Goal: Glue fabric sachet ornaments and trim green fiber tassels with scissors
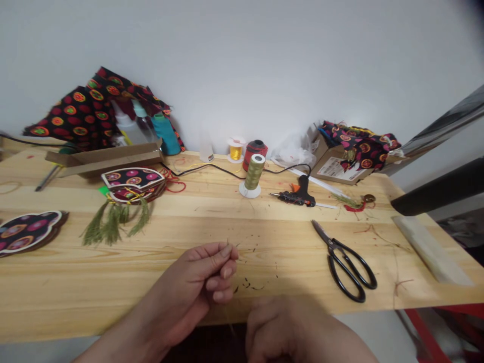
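My left hand point(204, 282), over the front of the wooden table, pinches a thin thread between thumb and forefinger; its fine ends stick up above the fingertips. A faint strand hangs below that hand near the table edge. Low in the view, my right hand point(287, 327) is curled and blurred by motion; whatever its fingers hold is hidden. A spool of olive thread point(254, 174) stands upright beyond my hands. Black-handled scissors point(348, 262) lie with blades closed to the right. At the left lie patterned fabric pieces point(132, 179) with olive tassels point(109, 222).
A black glue gun point(298, 194) lies right of the spool, its cord running along the wall. Behind are a red spool point(251, 151), a yellow spool point(236, 151), a box with fabric point(340, 161) and bottles point(139, 121). Dark scraps point(247, 285) litter the wooden table point(181, 227).
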The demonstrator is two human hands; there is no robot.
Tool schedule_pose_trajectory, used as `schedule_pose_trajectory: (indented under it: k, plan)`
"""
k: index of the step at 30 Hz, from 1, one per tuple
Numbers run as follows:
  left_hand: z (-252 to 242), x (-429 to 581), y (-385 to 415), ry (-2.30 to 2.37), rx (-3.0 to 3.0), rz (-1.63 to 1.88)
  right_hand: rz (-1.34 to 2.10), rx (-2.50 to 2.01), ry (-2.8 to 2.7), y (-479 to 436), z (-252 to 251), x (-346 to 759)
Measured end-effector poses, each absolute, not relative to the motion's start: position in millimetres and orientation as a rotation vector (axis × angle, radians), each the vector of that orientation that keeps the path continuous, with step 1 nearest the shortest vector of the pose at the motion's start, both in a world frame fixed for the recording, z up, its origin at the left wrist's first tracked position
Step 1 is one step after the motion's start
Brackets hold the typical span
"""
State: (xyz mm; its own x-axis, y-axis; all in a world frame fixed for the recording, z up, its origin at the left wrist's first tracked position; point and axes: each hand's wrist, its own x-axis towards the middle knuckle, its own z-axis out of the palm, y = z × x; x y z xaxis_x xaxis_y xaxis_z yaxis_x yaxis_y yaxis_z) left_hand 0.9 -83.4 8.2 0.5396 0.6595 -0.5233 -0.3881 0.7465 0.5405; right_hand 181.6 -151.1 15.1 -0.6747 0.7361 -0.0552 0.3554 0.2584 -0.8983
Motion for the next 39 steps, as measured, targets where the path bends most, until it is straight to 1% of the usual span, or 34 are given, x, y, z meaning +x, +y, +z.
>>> schedule_pose_trajectory:
  k: [2, 4, 8, 12, 14, 18, 21, 28, 30, 32, 35, 39]
  plan:
    - [9.2, 0.4, -81.5, 0.810, 0.424, 0.664, 1.349, -1.186, -2.161, -147.1, 21.0, 187.5]
    - [9.8, 0.2, -81.0, 0.851, 0.470, 0.668, 1.213, -1.382, -2.127, -142.1, 22.7, 194.6]
    - [9.5, -1.2, -82.4, 0.921, 0.544, 0.649, 0.722, -1.719, -2.065, -135.6, 15.8, 221.2]
    - [5.2, -3.6, -84.4, 0.947, 0.569, 0.642, 0.084, -2.299, -1.895, -142.1, 3.0, 265.9]
    - [1.7, -4.0, -85.4, 0.944, 0.558, 0.635, -0.032, -2.546, -1.777, -149.2, -2.2, 285.4]
    - [-5.2, -2.8, -87.9, 0.927, 0.528, 0.617, 0.113, -2.800, -1.673, -161.6, -6.2, 302.0]
    - [-8.0, -1.9, -89.4, 0.914, 0.516, 0.595, 0.212, -2.798, -1.701, -164.4, -6.0, 301.7]
    - [-5.7, -4.7, -91.1, 0.982, 0.555, 0.619, 0.303, -2.742, -1.719, -161.4, -4.3, 299.8]
    - [-5.2, -5.4, -91.1, 0.996, 0.564, 0.618, 0.363, -2.603, -1.729, -160.5, -1.9, 292.1]
    - [-5.4, -5.8, -90.9, 1.007, 0.570, 0.618, 0.480, -2.356, -1.763, -159.4, 2.2, 278.4]
    - [-6.3, -6.0, -90.3, 1.023, 0.585, 0.619, 0.773, -2.034, -1.743, -156.6, 12.2, 250.9]
    - [-7.0, -6.3, -89.7, 1.049, 0.594, 0.618, 1.161, -1.837, -1.660, -151.2, 29.7, 218.5]
